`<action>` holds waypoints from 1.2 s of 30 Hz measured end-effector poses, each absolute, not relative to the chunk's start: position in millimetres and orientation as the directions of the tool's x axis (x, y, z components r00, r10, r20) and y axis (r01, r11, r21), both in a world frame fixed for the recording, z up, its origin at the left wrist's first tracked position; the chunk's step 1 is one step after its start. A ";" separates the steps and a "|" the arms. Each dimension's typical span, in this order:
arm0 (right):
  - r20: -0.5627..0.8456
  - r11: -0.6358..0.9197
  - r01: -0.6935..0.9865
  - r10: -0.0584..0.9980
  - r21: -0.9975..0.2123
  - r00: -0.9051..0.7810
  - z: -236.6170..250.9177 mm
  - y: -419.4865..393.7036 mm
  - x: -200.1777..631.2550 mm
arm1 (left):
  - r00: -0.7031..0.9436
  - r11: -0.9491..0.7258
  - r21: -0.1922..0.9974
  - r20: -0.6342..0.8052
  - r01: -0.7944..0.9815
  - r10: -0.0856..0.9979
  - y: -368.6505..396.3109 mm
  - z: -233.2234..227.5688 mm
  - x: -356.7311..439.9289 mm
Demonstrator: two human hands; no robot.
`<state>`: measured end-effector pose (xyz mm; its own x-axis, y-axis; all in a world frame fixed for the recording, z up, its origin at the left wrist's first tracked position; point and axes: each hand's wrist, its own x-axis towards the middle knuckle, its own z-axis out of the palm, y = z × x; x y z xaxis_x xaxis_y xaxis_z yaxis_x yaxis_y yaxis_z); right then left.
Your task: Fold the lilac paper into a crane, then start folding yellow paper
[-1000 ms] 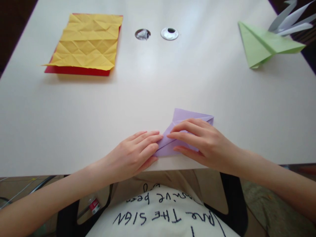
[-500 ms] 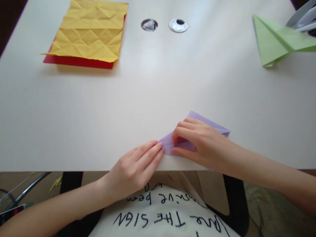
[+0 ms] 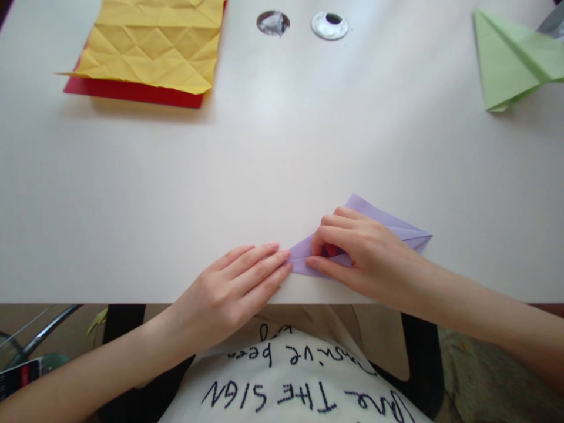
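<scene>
A folded lilac sheet of paper (image 3: 374,210) lies slantwise near the front edge of the table, narrow at its left end and pointed at its right. Flat on the table, my left hand (image 3: 240,282) has its fingers stretched out, and the fingertips press the paper's left tip. Over the paper's middle, my right hand (image 3: 356,244) is curled, with thumb and bent fingers closed on the folded layers. The hand and wrist hide the centre of the sheet. Fold lines show at both ends of it.
Creased yellow paper (image 3: 150,50) rests on red paper (image 3: 132,93) at the back left. Two holes in the white table (image 3: 264,158) sit at the back, one lined with crumpled silvery material (image 3: 274,24), one with a silvery-white rim (image 3: 328,30). Folded green paper (image 3: 506,64) stands at the right.
My left hand has flattened and its fingers have spread a little on the paper's tip. More of the lilac paper's right end shows. The view has shifted slightly, moving the back items upward.
</scene>
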<state>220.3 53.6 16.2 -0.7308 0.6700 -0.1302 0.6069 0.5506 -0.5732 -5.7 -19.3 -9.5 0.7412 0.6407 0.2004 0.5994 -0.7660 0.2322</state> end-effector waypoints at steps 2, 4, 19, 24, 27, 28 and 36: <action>-0.140 0.551 0.603 0.661 -0.576 -0.737 15.7 53.7 220.6 | 0.755 -0.773 0.219 0.174 0.596 0.632 -19.1 -8.2 -11.5; -0.141 0.556 0.596 0.652 -0.580 -0.745 15.3 53.7 221.0 | 0.768 -0.783 0.207 0.164 0.587 0.619 -18.9 -7.0 -14.9; -0.156 0.559 0.596 0.640 -0.576 -0.752 14.0 53.9 222.0 | 0.757 -0.778 0.144 0.181 0.612 0.628 -22.9 -9.1 -11.0; -0.161 0.550 0.596 0.641 -0.585 -0.750 14.8 54.5 220.5 | 0.715 -0.745 0.116 0.218 0.657 0.664 -28.3 -10.6 -5.7; -0.170 0.544 0.602 0.643 -0.584 -0.747 15.0 54.6 220.6 | 0.635 -0.681 0.113 0.278 0.723 0.721 -34.9 -13.6 -3.2; -0.170 0.544 0.603 0.644 -0.583 -0.746 15.0 54.5 220.8 | 0.597 -0.651 0.115 0.305 0.751 0.742 -37.5 -15.0 -2.2; -0.163 0.551 0.600 0.643 -0.580 -0.749 14.4 54.4 221.5 | 0.491 -0.572 0.174 0.354 0.802 0.796 -46.7 -21.5 0.7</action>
<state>221.5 54.4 14.4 -0.7486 0.6426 -0.1634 0.5997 0.5510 -0.5803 0.7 -46.7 -21.5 0.4910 0.7962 0.3537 0.8018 -0.5717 0.1741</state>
